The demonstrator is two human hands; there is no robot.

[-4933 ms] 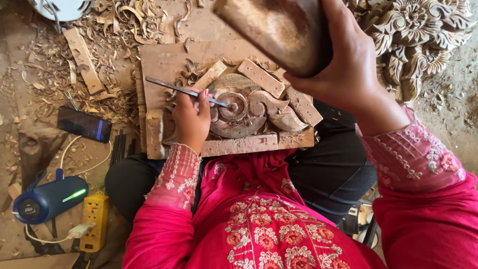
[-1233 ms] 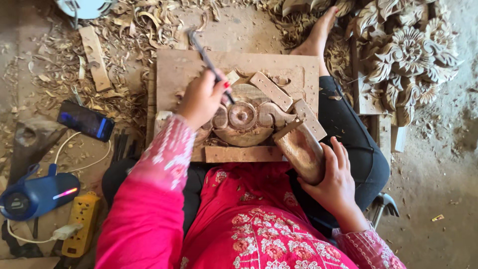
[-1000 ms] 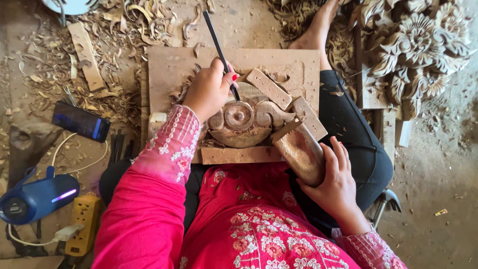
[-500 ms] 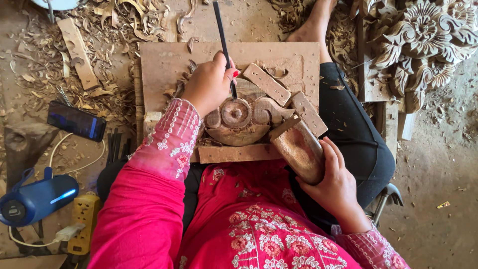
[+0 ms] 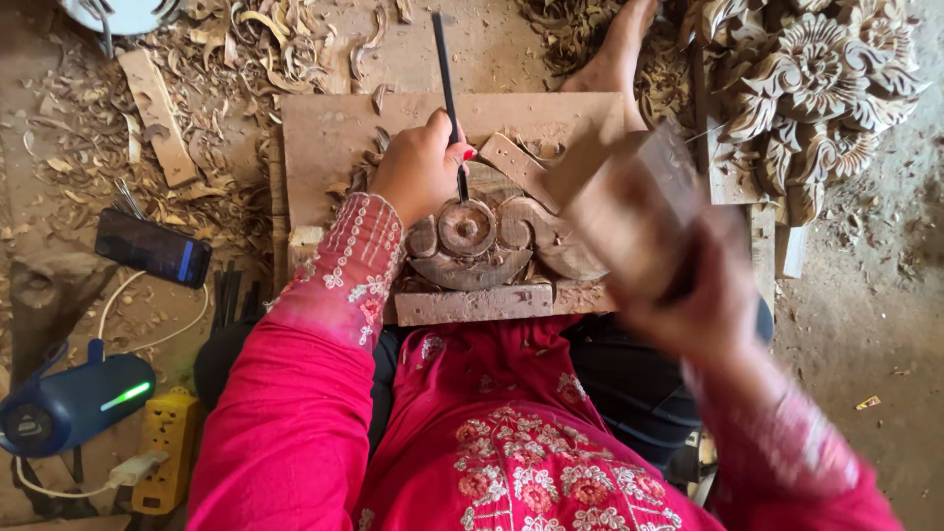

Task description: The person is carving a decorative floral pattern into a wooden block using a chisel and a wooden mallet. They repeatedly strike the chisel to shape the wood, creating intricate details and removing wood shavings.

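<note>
My left hand (image 5: 421, 167) grips a thin dark chisel (image 5: 447, 88) that stands nearly upright, its tip on the round scroll of a carved wooden piece (image 5: 482, 241). The carving lies on a wooden board (image 5: 334, 147) over my lap, wedged in by small wood blocks (image 5: 462, 305). My right hand (image 5: 688, 295) holds a wooden mallet (image 5: 629, 211), lifted above the carving's right side and blurred by motion.
Wood shavings (image 5: 246, 49) cover the floor on the left. A dark phone (image 5: 152, 248), a blue speaker (image 5: 69, 405) and a yellow power strip (image 5: 167, 447) lie at lower left. A finished floral carving (image 5: 816, 88) sits upper right. A bare foot (image 5: 619, 54) rests beyond the board.
The chisel swung from a slant to nearly upright on the scroll. My right hand, resting low with the mallet, has lifted it up over the carving.
</note>
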